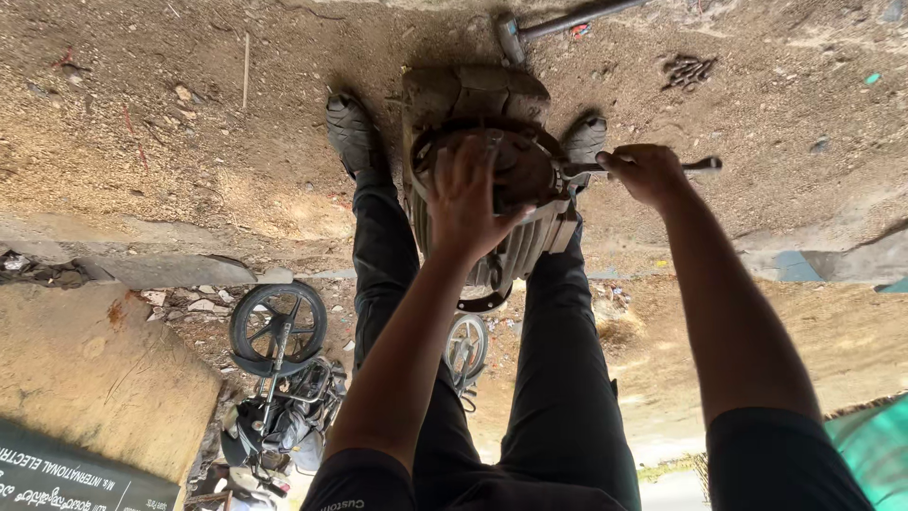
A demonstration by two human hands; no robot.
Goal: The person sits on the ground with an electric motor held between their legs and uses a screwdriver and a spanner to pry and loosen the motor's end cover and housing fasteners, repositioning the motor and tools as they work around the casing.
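The work in hand is the loosening or tightening of a fastener on the end of an electric motor (pixel 492 189), which stands on the ground between the person's two shoes. The left hand (pixel 465 194) lies flat on the round end cover (pixel 520 166) of the motor, its fingers (pixel 454 156) spread wide and pressing, not closed around anything; it seems to steady the motor. The right hand (pixel 648 172) is closed around the handle of a long metal tool (pixel 705 166), probably a wrench or socket handle, whose other end meets the edge of the cover just beside the left fingers. In my judgement the next move calls for a firm turn of this handle while the left hand keeps the motor from rolling, and the tool must stay seated on the fastener. The surface is bare sandy earth with small stones. Beyond the fingers lies a hammer (pixel 549 24), and near it a small heap of dark metal pieces (pixel 688 68). The place is outdoors: behind the person stands a motorcycle (pixel 279 378), and a concrete slab (pixel 95 378) is near it.
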